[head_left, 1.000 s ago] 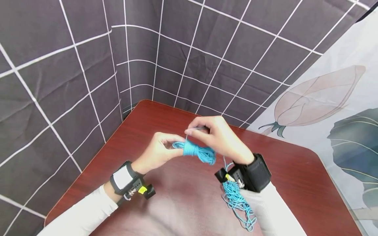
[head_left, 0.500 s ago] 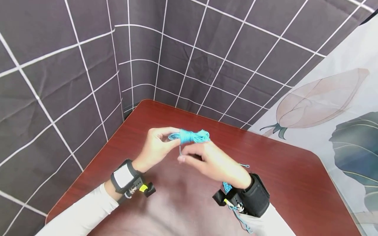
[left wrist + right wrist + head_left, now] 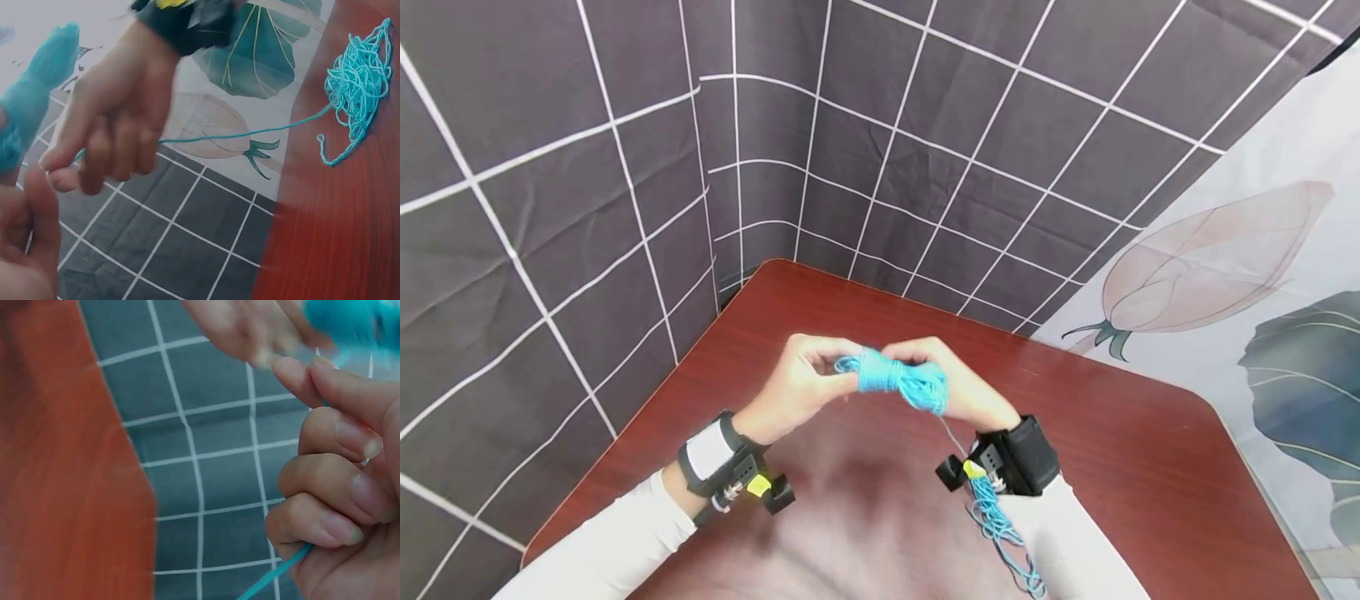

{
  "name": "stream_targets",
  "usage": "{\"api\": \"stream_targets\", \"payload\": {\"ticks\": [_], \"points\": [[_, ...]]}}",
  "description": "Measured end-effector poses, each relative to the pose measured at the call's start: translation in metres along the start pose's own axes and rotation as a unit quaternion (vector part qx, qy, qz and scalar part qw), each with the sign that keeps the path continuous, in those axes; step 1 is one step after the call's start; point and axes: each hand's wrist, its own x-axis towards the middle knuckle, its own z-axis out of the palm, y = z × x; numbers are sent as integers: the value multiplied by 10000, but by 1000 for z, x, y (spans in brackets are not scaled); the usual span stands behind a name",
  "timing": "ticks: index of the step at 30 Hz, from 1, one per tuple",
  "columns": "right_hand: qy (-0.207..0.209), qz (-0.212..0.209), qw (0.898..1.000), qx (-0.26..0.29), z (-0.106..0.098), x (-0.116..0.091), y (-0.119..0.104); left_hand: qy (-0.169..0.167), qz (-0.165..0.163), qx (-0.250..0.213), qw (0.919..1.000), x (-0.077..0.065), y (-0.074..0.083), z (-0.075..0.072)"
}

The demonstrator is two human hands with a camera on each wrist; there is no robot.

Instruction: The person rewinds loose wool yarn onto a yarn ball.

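A bundle of light-blue cord (image 3: 887, 373), wound tightly around its middle with loops at both ends, hangs above the table. My left hand (image 3: 790, 387) pinches its left end between thumb and fingers. Behind the bundle in the head view is my right hand (image 3: 972, 398), its fingertips partly hidden. In the right wrist view, thumb and forefinger meet and the other fingers curl, with a strand of cord (image 3: 275, 575) running out below them. The left wrist view shows that strand stretching from the right hand to a loose tangle of cord (image 3: 359, 81) on the table.
The reddish-brown table (image 3: 1120, 442) lies beneath both hands. A dark cloth with a white grid (image 3: 962, 167) hangs behind and to the left, and a white floral cloth (image 3: 1195, 267) hangs on the right. Both wrists wear black camera straps (image 3: 1026, 454).
My right hand has circled the bundle with the strand, from above it, down to its near side, then to behind it. My left hand keeps its hold, shifting only slightly.
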Motion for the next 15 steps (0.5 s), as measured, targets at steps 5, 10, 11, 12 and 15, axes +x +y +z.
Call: {"api": "stream_targets", "payload": {"ticks": [5,10,11,12,15], "points": [[18,-162,9978,-644,20,-15,5,689,108,527,9962,4,2,-1],[180,-205,9921,-1225,9,-13,-29,776,44,833,9935,5,11,1],[285,-262,9907,-1308,4,-9,-36,655,43,788,9947,5,7,0],[383,-236,9902,-1322,-1,-5,-45,513,30,765,9957,4,5,-1],[615,-146,9879,-1416,-17,8,-49,-91,110,527,9985,2,-5,-2]]}}
